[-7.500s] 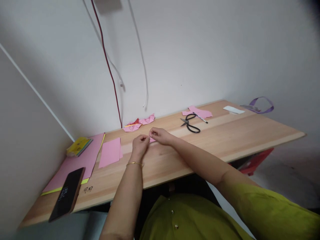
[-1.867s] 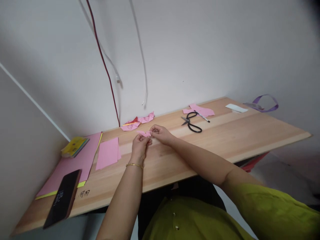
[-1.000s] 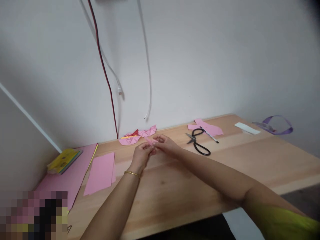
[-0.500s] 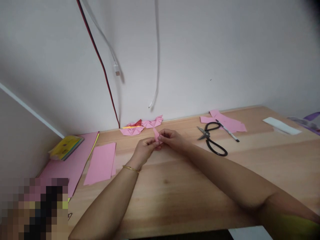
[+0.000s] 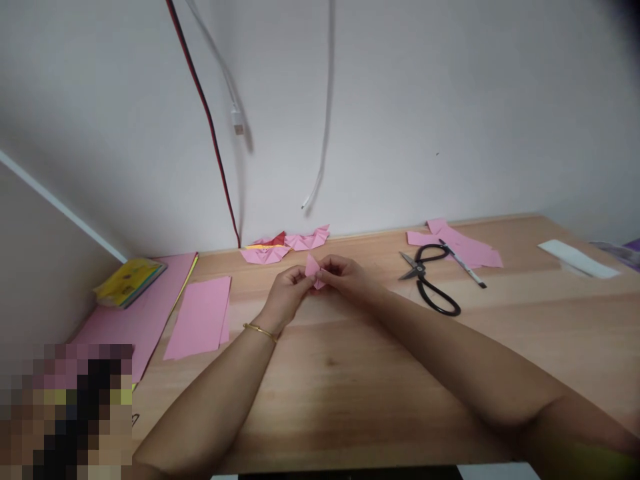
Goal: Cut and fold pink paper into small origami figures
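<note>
Above the middle of the table, my left hand and my right hand pinch a small folded pink paper between them. Its pointed upper end sticks up past the fingers, and the lower part is mostly covered by both thumbs. A gold bracelet circles my left wrist. Just beyond my hands, several folded pink paper pieces lie against the wall, with red and yellow bits among those on the left.
Black-handled scissors lie partly open at right, beside a pen and pink paper scraps. Further right is a white strip. Pink rectangular sheets and a yellow packet sit left. Cables hang along the wall.
The folded paper has turned in my fingers, so its upper point now looks broader. Both hands still pinch it. The whole view has shifted slightly.
</note>
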`<state>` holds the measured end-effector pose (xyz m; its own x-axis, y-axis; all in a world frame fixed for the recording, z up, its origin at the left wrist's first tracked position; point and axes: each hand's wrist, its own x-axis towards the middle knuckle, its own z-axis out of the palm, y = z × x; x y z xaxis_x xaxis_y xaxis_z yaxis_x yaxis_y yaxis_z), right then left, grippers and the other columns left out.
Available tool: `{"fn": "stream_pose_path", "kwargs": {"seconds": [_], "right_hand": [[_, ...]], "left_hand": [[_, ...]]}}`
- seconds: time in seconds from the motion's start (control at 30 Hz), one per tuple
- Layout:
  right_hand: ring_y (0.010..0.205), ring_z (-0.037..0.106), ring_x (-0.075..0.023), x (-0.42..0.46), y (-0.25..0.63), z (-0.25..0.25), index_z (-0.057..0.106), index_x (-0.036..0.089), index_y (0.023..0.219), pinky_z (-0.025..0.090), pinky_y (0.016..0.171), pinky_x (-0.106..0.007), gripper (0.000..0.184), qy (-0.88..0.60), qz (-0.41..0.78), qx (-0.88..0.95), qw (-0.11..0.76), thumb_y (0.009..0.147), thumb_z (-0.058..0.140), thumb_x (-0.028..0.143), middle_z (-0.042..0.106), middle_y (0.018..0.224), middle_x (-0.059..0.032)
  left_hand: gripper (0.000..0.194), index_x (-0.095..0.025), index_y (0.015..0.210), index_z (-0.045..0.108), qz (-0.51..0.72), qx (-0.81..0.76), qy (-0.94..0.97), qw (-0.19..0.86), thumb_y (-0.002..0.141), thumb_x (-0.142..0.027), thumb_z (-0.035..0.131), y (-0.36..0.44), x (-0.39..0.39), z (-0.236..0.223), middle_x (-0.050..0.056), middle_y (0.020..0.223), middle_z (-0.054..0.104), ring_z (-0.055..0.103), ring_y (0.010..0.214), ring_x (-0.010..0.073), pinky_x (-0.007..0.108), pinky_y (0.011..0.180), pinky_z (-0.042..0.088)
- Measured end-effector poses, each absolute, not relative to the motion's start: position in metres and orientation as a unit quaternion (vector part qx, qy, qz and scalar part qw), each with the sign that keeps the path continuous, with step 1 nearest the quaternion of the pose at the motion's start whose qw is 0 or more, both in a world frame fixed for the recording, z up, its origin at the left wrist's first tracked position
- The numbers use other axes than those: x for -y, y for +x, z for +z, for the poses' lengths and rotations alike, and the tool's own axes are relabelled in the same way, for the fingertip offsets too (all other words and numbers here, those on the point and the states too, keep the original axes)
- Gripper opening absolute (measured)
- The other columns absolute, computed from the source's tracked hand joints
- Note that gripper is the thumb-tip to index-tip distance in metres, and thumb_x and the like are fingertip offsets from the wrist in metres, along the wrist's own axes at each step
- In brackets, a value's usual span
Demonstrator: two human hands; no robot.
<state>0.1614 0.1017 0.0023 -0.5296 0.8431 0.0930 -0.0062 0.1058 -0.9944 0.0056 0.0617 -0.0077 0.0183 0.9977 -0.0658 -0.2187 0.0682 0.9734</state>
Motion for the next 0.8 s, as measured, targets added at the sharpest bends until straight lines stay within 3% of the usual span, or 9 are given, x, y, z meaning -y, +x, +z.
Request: {"fn": "stream_pose_path", "kwargs": {"seconds": [0.2, 0.47, 0.8], "right_hand": [[0.067, 0.057, -0.0116, -0.1011, 0.1646, 0.0, 0.06, 0.017, 0.077, 0.042, 0.062, -0.024, 0.027, -0.312, 0.572, 0.667, 0.361, 0.077, 0.063, 0.043, 0.065, 0.074, -0.0011], [0.072, 0.06, -0.014, -0.1027, 0.1631, -0.0023, 0.059, 0.018, 0.089, 0.046, 0.068, -0.028, 0.027, -0.291, 0.623, 0.631, 0.359, 0.075, 0.068, 0.04, 0.064, 0.08, -0.002], [0.072, 0.055, -0.0124, -0.1003, 0.1657, -0.0072, 0.064, 0.018, 0.08, 0.044, 0.066, -0.026, 0.014, -0.291, 0.544, 0.69, 0.38, 0.079, 0.061, 0.031, 0.06, 0.077, -0.0017]], "left_hand": [[0.022, -0.013, 0.073, 0.064, 0.53, -0.464, 0.449, 0.55, 0.071, -0.035, 0.069, 0.0028, -0.0601, -0.0125, 0.002, 0.067, 0.063, 0.055, 0.061, 0.0098, 0.021, 0.059, 0.041], [0.022, -0.014, 0.072, 0.065, 0.519, -0.487, 0.468, 0.523, 0.07, -0.036, 0.07, 0.002, -0.0596, -0.0139, 0.0, 0.065, 0.061, 0.051, 0.058, 0.0083, 0.02, 0.056, 0.036], [0.013, -0.014, 0.074, 0.071, 0.526, -0.459, 0.428, 0.574, 0.071, -0.024, 0.064, 0.0015, -0.0579, -0.0102, 0.003, 0.069, 0.063, 0.056, 0.067, 0.013, 0.024, 0.066, 0.043]]}}
